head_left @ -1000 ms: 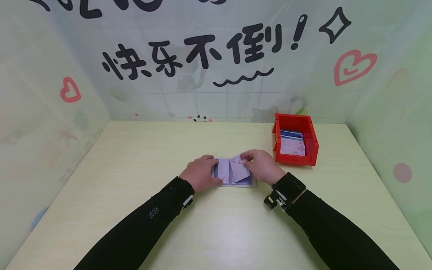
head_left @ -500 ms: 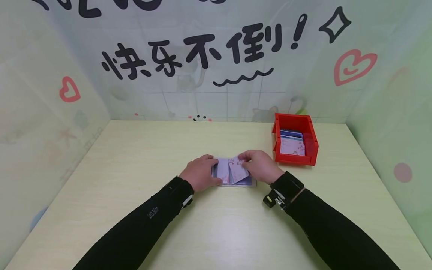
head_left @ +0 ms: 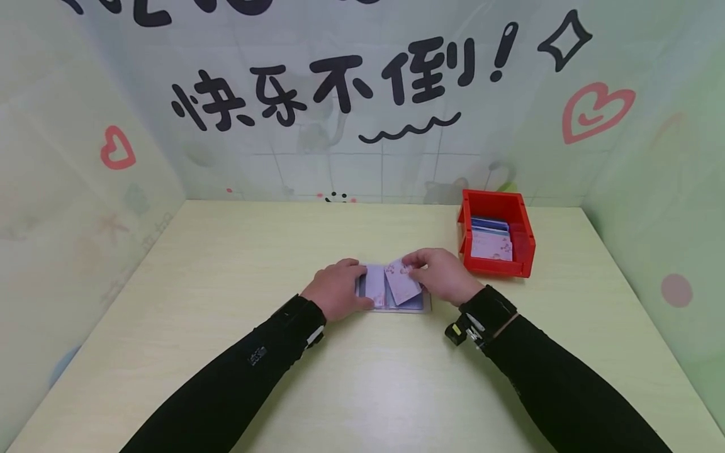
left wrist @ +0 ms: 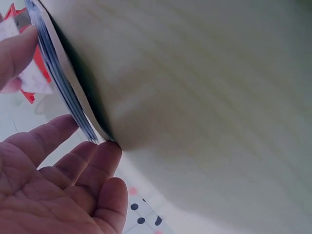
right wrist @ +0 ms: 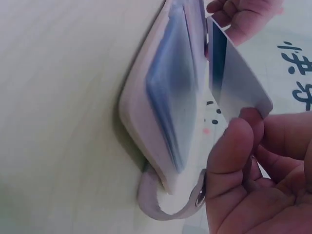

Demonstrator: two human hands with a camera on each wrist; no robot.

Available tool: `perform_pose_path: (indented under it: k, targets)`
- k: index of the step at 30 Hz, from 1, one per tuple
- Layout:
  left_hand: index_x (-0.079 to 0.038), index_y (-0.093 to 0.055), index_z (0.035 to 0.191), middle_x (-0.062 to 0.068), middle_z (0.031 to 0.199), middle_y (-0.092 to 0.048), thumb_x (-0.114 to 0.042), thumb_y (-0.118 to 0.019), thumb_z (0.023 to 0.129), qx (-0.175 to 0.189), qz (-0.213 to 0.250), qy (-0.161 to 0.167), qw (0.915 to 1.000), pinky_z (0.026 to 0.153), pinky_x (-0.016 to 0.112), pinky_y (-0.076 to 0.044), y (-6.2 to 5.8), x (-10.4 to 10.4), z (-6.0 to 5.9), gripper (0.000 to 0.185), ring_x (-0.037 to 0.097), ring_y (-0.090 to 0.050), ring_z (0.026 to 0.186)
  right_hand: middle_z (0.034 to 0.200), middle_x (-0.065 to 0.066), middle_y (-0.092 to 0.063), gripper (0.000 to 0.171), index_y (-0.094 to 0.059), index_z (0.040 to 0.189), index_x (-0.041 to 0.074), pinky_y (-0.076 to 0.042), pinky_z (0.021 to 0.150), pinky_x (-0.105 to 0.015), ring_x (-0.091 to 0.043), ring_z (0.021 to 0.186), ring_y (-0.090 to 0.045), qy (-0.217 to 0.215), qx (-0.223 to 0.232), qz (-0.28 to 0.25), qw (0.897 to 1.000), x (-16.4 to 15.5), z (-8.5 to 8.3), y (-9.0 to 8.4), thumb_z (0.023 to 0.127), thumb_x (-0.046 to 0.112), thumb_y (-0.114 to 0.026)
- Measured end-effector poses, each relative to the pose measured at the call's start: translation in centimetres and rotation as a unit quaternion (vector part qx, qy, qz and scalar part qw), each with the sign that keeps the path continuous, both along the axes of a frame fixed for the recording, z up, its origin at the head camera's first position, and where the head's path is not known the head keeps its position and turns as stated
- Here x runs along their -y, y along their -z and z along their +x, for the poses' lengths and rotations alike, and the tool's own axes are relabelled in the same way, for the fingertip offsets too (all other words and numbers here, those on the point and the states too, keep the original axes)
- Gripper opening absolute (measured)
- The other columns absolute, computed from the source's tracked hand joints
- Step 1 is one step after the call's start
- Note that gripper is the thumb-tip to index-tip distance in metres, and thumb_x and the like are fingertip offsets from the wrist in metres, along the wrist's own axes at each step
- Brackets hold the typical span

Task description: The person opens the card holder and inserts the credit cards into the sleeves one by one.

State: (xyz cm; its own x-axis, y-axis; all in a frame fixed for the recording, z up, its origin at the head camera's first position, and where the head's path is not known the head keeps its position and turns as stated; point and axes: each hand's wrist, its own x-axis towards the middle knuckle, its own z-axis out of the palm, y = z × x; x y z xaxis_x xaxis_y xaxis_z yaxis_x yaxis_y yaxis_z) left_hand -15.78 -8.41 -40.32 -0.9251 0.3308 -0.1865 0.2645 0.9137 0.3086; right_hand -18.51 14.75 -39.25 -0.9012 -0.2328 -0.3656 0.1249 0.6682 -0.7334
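I'm watching the pink flowered card (head_left: 403,286) slanting over the right-hand page of the open card holder (right wrist: 130,108), which is lying about midway between the side edges of the worktop (head_left: 255,251), in from its back edge. The right hand (head_left: 442,275) is pinching the card's far right corner between thumb and fingertips; the left hand (head_left: 337,289) is curling thumb and fingers about the holder's left side. I'm judging that the card, tilting from one corner, could snag on the translucent pages (right wrist: 175,97) and bend, or swivel loose. A weak left grip could be letting the holder skid. Farther out, the red bin (head_left: 498,268) is standing toward the worktop's back right corner, stacked cards (head_left: 491,245) leaning inside. Pale printed cloth (head_left: 317,173) with black lettering (head_left: 342,85) is enclosing the back and both sides.
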Motion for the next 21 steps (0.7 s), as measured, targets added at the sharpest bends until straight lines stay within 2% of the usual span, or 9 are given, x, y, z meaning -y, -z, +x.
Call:
perform_pose_path:
  k: [7,14,21]
  targets:
    - [-0.009,-0.056,0.152,0.014,0.161,-0.049,-0.046,-0.081,0.091,-0.001,0.001,0.002,1.0000,0.117,0.055,-0.044,-0.1,0.0,0.0,0.076,0.035,-0.052,0.143,0.128,-0.011,-0.065,0.039,-0.067,0.141,0.012,-0.057,0.080,-0.024,-0.025,0.109,-0.058,-0.011,0.002,0.030,0.999,0.4,0.0,0.2,0.102,0.012,-0.068]
    - [-0.009,-0.056,0.152,0.014,0.160,-0.050,-0.046,-0.082,0.091,0.003,0.002,-0.003,1.0000,0.117,0.054,-0.044,-0.1,0.0,-0.1,0.076,0.036,-0.055,0.139,0.129,-0.010,-0.066,0.039,-0.067,0.142,0.011,-0.058,0.098,-0.037,-0.025,0.110,-0.059,-0.032,-0.030,0.063,0.997,1.6,0.3,0.0,0.103,0.014,-0.067]
    - [-0.010,-0.056,0.152,0.014,0.160,-0.050,-0.046,-0.081,0.091,0.004,-0.001,0.002,1.0000,0.116,0.054,-0.045,-0.1,0.0,-0.2,0.076,0.035,-0.054,0.140,0.132,-0.011,-0.067,0.040,-0.066,0.143,0.009,-0.055,0.108,-0.044,-0.027,0.112,-0.060,-0.039,-0.065,0.090,0.993,2.6,0.4,0.1,0.103,0.015,-0.068]
